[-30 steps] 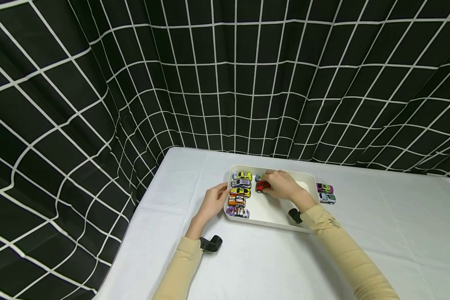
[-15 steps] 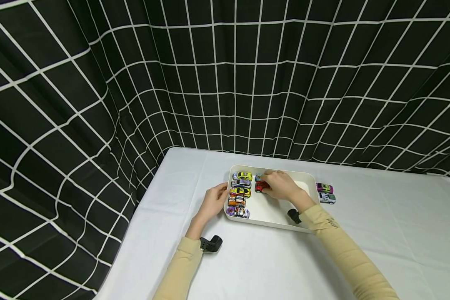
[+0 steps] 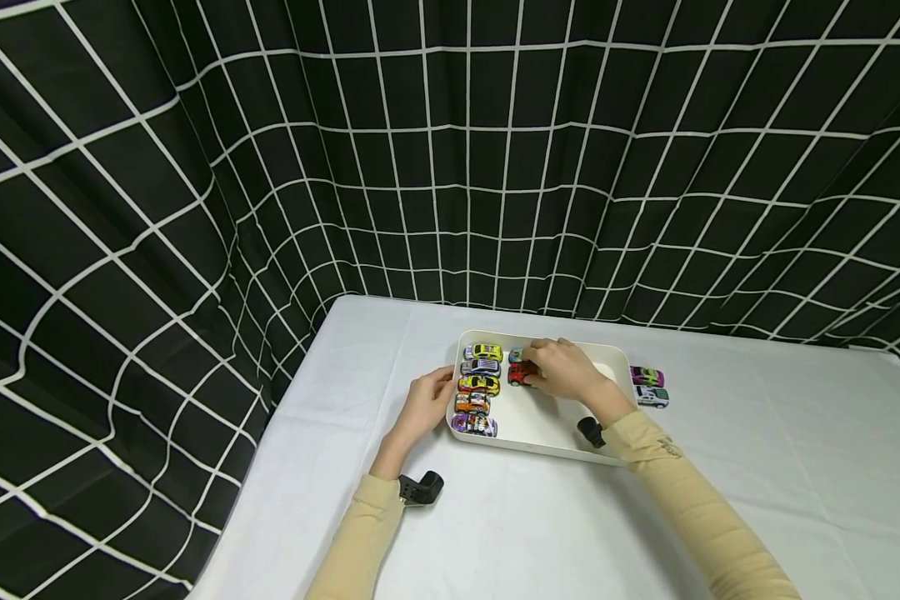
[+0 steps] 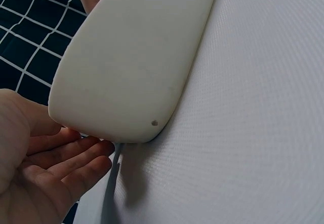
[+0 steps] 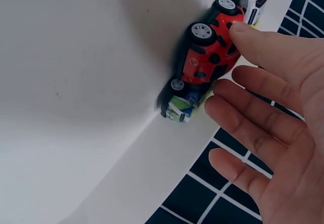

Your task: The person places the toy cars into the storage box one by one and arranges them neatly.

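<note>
A shallow white tray (image 3: 532, 421) lies on the table with several toy cars in it. My right hand (image 3: 562, 371) reaches inside and pinches a red toy car (image 5: 207, 59) with black spots; the thumb lies against it, while part of the grip is hidden. Beside that car, toward the tray's back wall, is a blue-green toy car (image 5: 181, 107), partly covered. At the tray's left end, my left hand (image 3: 426, 404) touches the outer wall, its fingers (image 4: 83, 155) loosely extended. A column of toy cars (image 3: 479, 384) lines the left inner wall.
Outside the tray's right end sit a purple-and-green toy car (image 3: 647, 376) and a white patterned toy car (image 3: 652, 397). A white cloth (image 3: 495, 525) covers the table. Behind the table hangs a black curtain (image 3: 525, 183) with a white grid.
The red toy car and my right hand have shifted very slightly left. My left hand keeps its place at the tray's end.
</note>
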`<state>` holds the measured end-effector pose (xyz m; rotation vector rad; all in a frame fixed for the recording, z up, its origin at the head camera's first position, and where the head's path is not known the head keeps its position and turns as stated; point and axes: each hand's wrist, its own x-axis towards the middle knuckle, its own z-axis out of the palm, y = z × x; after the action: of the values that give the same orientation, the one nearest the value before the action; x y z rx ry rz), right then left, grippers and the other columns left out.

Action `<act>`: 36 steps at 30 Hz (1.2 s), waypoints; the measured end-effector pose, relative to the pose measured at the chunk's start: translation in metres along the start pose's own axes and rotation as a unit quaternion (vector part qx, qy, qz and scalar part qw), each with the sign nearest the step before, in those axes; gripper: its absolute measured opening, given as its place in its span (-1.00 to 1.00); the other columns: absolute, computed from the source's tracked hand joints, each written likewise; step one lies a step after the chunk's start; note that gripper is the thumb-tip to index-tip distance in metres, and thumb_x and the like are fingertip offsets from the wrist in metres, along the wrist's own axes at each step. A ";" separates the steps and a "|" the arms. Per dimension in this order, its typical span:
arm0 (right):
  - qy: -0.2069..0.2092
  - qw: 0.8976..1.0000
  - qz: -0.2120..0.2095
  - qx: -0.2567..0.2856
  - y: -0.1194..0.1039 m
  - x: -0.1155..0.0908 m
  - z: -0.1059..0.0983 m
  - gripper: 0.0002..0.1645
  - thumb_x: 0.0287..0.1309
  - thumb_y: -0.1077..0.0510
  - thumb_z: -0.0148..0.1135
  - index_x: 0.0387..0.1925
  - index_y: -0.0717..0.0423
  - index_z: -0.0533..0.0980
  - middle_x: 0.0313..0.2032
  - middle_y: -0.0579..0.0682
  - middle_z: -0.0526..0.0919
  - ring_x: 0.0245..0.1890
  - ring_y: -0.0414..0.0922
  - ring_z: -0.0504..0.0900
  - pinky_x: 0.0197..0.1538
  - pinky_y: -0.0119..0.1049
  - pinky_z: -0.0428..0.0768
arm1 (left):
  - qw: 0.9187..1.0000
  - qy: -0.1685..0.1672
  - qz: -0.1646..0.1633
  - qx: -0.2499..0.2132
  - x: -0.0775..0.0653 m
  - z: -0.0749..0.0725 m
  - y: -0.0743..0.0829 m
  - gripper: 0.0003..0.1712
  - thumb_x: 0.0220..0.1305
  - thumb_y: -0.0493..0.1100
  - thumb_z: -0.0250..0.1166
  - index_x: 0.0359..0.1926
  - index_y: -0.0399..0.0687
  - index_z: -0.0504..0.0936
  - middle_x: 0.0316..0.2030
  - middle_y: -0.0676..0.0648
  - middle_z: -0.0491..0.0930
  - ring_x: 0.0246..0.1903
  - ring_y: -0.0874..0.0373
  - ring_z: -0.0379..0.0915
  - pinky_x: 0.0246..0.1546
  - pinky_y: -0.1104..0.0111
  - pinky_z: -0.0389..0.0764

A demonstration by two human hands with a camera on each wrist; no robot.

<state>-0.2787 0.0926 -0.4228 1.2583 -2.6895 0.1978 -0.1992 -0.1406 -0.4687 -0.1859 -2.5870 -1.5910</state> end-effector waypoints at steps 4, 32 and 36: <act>0.004 1.000 -0.004 -0.004 -0.001 -0.004 -0.005 -0.73 -0.11 0.16 0.44 -0.33 0.17 0.59 -0.38 0.01 0.62 -0.43 -0.10 0.55 -0.36 -0.14 0.51 | 1.000 -0.003 -0.002 -0.001 0.000 0.000 0.000 -0.61 0.36 -0.33 0.03 0.15 -0.45 0.39 -0.02 -0.37 0.52 -0.06 -0.12 0.53 -0.02 0.24 0.56; 0.045 0.998 0.024 -0.022 0.039 -0.080 -0.041 -0.77 -0.10 0.27 0.40 -0.33 0.26 0.58 -0.34 0.06 0.63 -0.33 0.02 0.61 -0.27 -0.06 0.55 | 1.000 0.002 -0.002 -0.002 -0.001 0.001 0.002 -0.62 0.35 -0.32 0.04 0.14 -0.43 0.41 -0.04 -0.36 0.54 -0.08 -0.12 0.54 -0.04 0.25 0.57; 0.072 0.997 0.032 -0.015 0.048 -0.095 -0.042 -0.78 -0.11 0.31 0.39 -0.34 0.26 0.57 -0.38 0.05 0.61 -0.42 -0.03 0.58 -0.30 -0.08 0.54 | 1.000 0.002 -0.002 -0.003 -0.001 0.001 0.001 -0.62 0.35 -0.32 0.03 0.15 -0.42 0.41 -0.04 -0.37 0.53 -0.07 -0.12 0.53 -0.03 0.24 0.57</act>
<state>-0.2519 0.2023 -0.4032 1.1049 -2.6021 0.2463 -0.1981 -0.1390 -0.4683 -0.1774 -2.5810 -1.5984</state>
